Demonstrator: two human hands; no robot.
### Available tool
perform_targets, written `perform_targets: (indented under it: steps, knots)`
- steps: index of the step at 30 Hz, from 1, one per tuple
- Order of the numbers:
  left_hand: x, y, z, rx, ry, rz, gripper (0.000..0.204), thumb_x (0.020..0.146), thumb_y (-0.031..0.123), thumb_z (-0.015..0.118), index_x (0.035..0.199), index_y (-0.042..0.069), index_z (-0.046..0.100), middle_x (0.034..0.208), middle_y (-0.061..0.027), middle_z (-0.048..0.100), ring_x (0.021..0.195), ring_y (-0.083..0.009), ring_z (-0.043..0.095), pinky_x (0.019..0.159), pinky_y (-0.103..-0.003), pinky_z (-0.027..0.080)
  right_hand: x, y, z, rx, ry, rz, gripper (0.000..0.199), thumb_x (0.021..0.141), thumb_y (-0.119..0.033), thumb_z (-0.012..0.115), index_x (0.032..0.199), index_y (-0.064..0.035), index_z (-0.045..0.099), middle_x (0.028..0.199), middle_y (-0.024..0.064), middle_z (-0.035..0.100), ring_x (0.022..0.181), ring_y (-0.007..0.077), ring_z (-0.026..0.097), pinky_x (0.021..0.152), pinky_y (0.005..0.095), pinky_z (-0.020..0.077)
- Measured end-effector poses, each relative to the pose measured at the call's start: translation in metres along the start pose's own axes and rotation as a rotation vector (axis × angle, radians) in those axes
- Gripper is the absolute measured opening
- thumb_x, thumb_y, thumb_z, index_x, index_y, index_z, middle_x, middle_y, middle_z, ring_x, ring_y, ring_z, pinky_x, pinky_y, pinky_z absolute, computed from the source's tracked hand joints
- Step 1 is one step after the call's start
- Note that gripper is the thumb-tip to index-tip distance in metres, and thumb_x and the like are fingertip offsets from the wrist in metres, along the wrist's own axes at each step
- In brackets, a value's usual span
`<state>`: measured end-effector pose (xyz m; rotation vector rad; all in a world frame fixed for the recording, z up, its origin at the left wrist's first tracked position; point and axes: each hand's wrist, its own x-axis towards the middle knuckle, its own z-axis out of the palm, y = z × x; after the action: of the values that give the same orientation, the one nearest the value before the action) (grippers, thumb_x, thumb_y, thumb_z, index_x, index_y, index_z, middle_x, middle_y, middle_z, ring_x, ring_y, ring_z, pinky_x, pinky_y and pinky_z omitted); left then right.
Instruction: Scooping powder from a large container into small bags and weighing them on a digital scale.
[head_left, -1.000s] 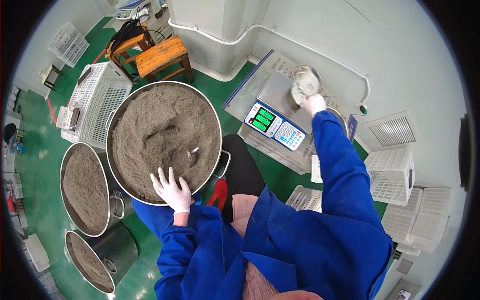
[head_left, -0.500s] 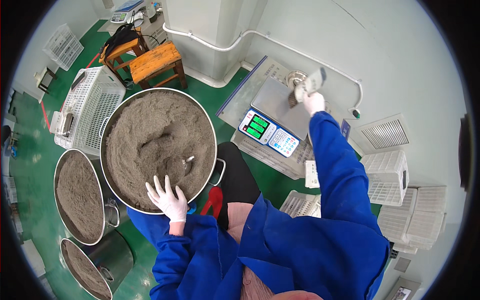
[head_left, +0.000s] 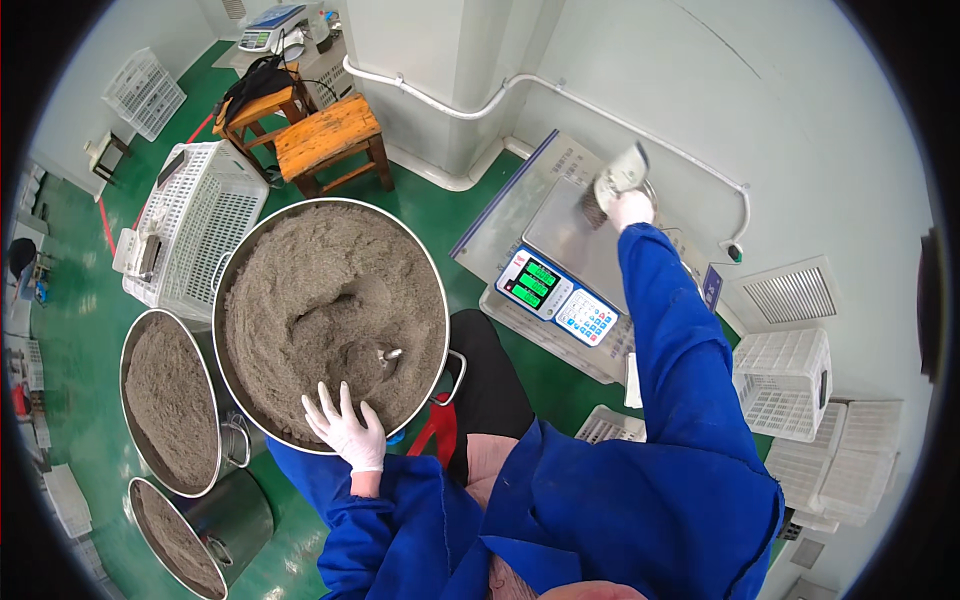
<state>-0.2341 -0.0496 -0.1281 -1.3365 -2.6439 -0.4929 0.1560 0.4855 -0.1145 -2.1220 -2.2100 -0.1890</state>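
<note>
My left hand (head_left: 350, 432), in a white glove, lies with spread fingers over the near rim of a large steel pot (head_left: 219, 330). Its fingertips touch or hover just above the grey-brown, coarse powdery material (head_left: 300, 255) inside. A metal scoop (head_left: 391, 355) is sunk in a hollow of that material, only a shiny part showing. My gloved right hand (head_left: 631, 208) is closed on a pale pouch (head_left: 620, 172), tilted, with a brown section at its lower end. The pouch is at the far side of the plate of a digital scale (head_left: 562, 298) with lit green displays.
Two more steel pots (head_left: 172, 400) (head_left: 180, 540) of similar material stand at the left. Behind them is a white plastic crate (head_left: 225, 195). A wooden stool (head_left: 330, 138) stands beyond the large pot. White crates (head_left: 785, 380) sit at the right by the wall.
The whole view has shifted slightly, with things appearing lower and further right. My right hand has turned the pouch more upright at the scale. My left hand stays at the pot's rim.
</note>
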Motion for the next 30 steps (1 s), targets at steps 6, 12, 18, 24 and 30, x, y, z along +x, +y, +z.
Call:
perform_targets:
  steps: [6, 12, 18, 24, 30]
  knots:
    - [0.003, 0.003, 0.0, -0.044, 0.049, -0.001, 0.072, 0.083, 0.017, 0.071, 0.15, 0.005, 0.049, 0.162, -0.0227, 0.036, 0.152, -0.0506, 0.023, 0.123, -0.062, 0.022, -0.052, 0.161, -0.014, 0.081, 0.005, 0.233, 0.05, 0.093, -0.05, 0.062, 0.102, -0.0035, 0.078, 0.1, 0.0259, 0.074, 0.102, 0.0424, 0.071, 0.092, 0.0505, 0.0555]
    - [0.004, 0.073, -0.033, -0.789, 0.082, 0.061, 0.068, 0.095, 0.006, 0.061, 0.159, 0.002, 0.037, 0.167, -0.0257, 0.025, 0.154, -0.0451, 0.024, 0.125, -0.054, 0.021, -0.181, 0.097, -0.132, 0.219, -0.106, 0.128, 0.037, 0.087, -0.035, 0.063, 0.088, -0.0009, 0.077, 0.093, 0.0243, 0.074, 0.09, 0.0415, 0.073, 0.082, 0.0488, 0.058]
    - [0.006, 0.197, -0.011, -1.82, -0.541, -0.328, 0.051, 0.112, 0.025, 0.043, 0.155, -0.002, 0.04, 0.161, -0.0186, 0.041, 0.15, -0.0274, 0.04, 0.124, -0.043, 0.028, -0.34, -0.04, -0.218, 0.925, -0.046, -0.133, 0.043, 0.089, -0.042, 0.073, 0.106, -0.0031, 0.077, 0.097, 0.0179, 0.077, 0.088, 0.0268, 0.075, 0.078, 0.0379, 0.0587]
    - [-0.011, 0.192, -0.004, -2.097, -1.026, -0.561, 0.061, 0.107, 0.027, 0.051, 0.157, -0.003, 0.031, 0.152, -0.0203, 0.049, 0.139, -0.0282, 0.049, 0.117, -0.041, 0.04, -0.403, -0.083, -0.224, 0.998, -0.008, -0.086, 0.036, 0.093, -0.035, 0.063, 0.086, -0.0003, 0.07, 0.081, 0.0228, 0.07, 0.075, 0.0434, 0.069, 0.068, 0.0477, 0.0555]
    - [-0.053, 0.22, -0.077, -2.275, -1.359, -0.66, 0.055, 0.111, 0.029, 0.044, 0.154, -0.004, 0.037, 0.152, -0.0196, 0.049, 0.14, -0.033, 0.048, 0.121, -0.041, 0.036, -0.386, -0.072, -0.192, 0.822, 0.047, -0.064, 0.032, 0.089, -0.025, 0.059, 0.073, 0.0022, 0.066, 0.072, 0.0219, 0.065, 0.068, 0.0434, 0.066, 0.064, 0.0498, 0.0541]
